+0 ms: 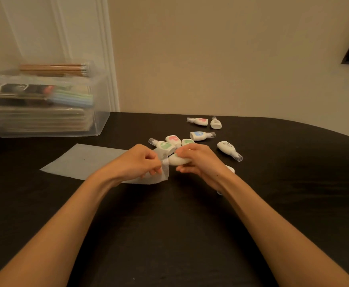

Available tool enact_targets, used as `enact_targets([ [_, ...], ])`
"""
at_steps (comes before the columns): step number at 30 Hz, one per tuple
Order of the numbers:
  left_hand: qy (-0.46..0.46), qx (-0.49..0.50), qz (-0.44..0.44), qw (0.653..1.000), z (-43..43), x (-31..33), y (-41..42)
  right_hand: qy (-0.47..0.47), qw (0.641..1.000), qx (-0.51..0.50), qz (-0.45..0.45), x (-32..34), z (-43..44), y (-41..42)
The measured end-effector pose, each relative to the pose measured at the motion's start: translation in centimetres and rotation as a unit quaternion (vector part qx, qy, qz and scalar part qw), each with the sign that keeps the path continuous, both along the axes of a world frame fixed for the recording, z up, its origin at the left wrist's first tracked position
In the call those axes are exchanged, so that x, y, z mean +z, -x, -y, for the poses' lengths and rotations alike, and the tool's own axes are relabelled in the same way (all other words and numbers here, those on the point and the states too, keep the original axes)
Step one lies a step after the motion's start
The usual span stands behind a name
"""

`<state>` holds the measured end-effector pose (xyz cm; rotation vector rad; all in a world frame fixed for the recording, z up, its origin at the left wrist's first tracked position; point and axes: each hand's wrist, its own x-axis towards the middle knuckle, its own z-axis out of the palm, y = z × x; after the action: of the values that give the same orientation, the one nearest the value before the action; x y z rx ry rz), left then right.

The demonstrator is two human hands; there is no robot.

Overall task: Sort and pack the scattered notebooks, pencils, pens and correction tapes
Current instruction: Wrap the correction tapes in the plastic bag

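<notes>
Here the whole move turns on a short gap between the two hands, just above the dark table (169, 224). The right hand (198, 162) has its fingers curled round the body of a white correction tape (178, 160), thumb underneath, and holds it nearly level. The tape's long axis runs left to right, with its narrow capped end pointing left. That end meets the raised edge of a translucent pouch (82, 162), which the left hand (143, 160) pinches between thumb and bent fingers. The rest of the pouch lies flat on the table and stretches away to the left. So the opening sits directly leftward from the right hand's grip, in line with the tape, and the tip seems to be touching or just inside it; the pale film makes it hard to tell which. Both forearms reach forward and converge, wrists low and close to the tabletop. The next move likely asks the right hand to slide the tape leftward along its own axis while the left keeps the mouth lifted. The loose tapes (199, 135) lie scattered just beyond the hands, nearer the right one. A clear bin (99, 125) stands well to the far left, with pencils (53, 69) lying across its top.
</notes>
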<state>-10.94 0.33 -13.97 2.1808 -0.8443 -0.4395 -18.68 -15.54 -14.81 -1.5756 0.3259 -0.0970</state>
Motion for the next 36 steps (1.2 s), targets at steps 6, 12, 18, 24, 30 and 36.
enact_targets([
  [6,0.065,0.012,0.040,0.997,0.0,0.1,0.5,-0.122,0.989,0.082,-0.020,-0.3,-0.1,0.4],
  [12,0.053,0.010,0.018,0.998,0.0,-0.4,0.5,0.153,0.985,0.072,0.023,-1.5,-1.1,0.4],
  [18,-0.010,0.090,0.068,0.993,0.5,-1.0,-0.1,0.226,0.966,0.125,-0.015,-0.9,-0.5,0.4],
  [24,-0.089,0.044,0.132,0.986,0.1,-1.6,0.1,0.264,0.964,-0.021,-0.010,-1.7,-0.4,-1.0],
  [30,-0.022,-0.040,0.067,0.997,-0.7,-1.4,-0.5,0.369,0.929,-0.013,0.010,-2.2,-0.8,-1.5],
  [36,-0.105,0.167,0.183,0.963,-1.1,-1.9,-1.2,0.384,0.920,-0.067,0.040,-2.8,-0.7,-1.5],
])
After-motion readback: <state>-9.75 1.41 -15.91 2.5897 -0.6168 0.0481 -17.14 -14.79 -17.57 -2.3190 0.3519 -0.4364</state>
